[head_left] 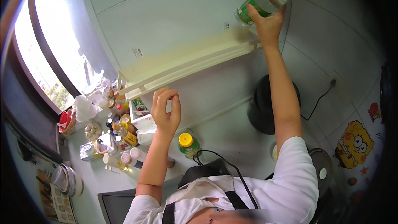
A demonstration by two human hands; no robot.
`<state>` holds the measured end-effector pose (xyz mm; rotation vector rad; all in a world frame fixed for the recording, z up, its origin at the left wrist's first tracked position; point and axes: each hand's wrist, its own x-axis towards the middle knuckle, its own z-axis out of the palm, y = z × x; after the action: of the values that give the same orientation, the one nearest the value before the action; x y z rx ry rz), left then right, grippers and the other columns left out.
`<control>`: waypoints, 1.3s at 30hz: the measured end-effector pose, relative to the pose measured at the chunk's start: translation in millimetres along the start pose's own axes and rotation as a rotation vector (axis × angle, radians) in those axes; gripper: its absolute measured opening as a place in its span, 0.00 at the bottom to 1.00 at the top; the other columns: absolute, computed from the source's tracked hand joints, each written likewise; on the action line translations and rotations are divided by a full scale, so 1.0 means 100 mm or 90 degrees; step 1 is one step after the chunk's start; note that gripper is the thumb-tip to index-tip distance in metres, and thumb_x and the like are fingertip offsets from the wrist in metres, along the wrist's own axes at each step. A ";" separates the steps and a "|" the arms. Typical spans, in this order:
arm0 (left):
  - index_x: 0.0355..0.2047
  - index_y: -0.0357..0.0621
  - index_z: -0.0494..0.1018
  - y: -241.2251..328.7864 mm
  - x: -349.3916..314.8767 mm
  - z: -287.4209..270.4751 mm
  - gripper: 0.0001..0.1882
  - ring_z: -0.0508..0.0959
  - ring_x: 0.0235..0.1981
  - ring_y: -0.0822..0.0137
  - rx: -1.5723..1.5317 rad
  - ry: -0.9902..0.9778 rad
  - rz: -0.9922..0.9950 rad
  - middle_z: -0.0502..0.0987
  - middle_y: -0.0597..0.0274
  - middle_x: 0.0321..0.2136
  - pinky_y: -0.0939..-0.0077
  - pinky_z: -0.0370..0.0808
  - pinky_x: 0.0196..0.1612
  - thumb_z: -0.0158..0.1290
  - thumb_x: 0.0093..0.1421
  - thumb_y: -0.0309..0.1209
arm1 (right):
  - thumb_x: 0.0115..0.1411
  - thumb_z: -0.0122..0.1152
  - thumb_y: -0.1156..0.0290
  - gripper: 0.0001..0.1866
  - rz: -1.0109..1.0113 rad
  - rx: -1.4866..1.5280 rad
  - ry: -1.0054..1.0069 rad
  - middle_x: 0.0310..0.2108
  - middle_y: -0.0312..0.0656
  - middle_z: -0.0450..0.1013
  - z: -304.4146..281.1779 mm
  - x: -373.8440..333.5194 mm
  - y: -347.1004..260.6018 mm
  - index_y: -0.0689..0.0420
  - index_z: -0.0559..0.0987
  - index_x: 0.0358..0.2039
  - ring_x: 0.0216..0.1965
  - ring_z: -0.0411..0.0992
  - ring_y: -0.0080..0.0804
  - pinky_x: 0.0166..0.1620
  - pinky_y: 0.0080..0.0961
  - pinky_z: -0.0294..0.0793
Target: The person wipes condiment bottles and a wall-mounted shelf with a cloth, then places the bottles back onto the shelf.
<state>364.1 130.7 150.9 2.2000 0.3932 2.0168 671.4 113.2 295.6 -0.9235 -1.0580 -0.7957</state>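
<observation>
At the upper right, my right hand [269, 23] is wrapped round a clear bottle [265, 1] with a green label and a green and white neck. The bottle is tilted, its neck toward the upper right and its base over the right end of a cream wall shelf [190, 68]. My left hand [166, 110] is raised by the shelf's front edge, left of the middle. Its fingers are bent and the thumb tip meets the index finger in a pinch; whether anything small sits between them I cannot make out. A yellow-capped green jar [188, 143] stands on the counter below that hand.
Bottles and jars [126, 135] crowd the left counter by the window, with a white bin [139, 110] and plastic bags [93, 95]. A black cylindrical container [261, 108] stands under my right forearm. A black cord [319, 101] runs from the right wall.
</observation>
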 end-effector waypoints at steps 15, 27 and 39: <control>0.42 0.38 0.71 -0.05 -0.42 -0.04 0.16 0.74 0.29 0.71 -0.056 -0.161 -0.214 0.73 0.58 0.34 0.79 0.72 0.35 0.54 0.52 0.17 | 0.37 0.71 0.71 0.40 0.470 0.220 -0.277 0.44 0.43 0.67 -1.00 -2.35 -0.69 0.61 0.62 0.51 0.46 0.69 0.33 0.50 0.29 0.69; 0.53 0.47 0.65 -0.02 -0.87 0.24 0.29 0.74 0.37 0.66 -0.106 -0.471 -0.380 0.70 0.57 0.42 0.73 0.74 0.38 0.59 0.50 0.24 | 0.37 0.74 0.65 0.42 0.488 -0.042 -0.554 0.46 0.50 0.66 -1.02 -4.00 -0.36 0.59 0.61 0.51 0.48 0.68 0.45 0.49 0.35 0.69; 0.48 0.42 0.69 -0.09 -1.09 0.46 0.24 0.73 0.30 0.68 -0.041 -0.463 -0.438 0.71 0.59 0.34 0.73 0.73 0.35 0.60 0.49 0.25 | 0.35 0.76 0.66 0.44 0.454 -0.026 -0.518 0.46 0.53 0.64 -0.93 -4.65 -0.34 0.61 0.60 0.52 0.49 0.66 0.49 0.50 0.38 0.67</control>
<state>400.6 112.8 39.7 2.1479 0.8066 0.8155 536.3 61.7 -157.2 -1.5954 -1.2611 0.1921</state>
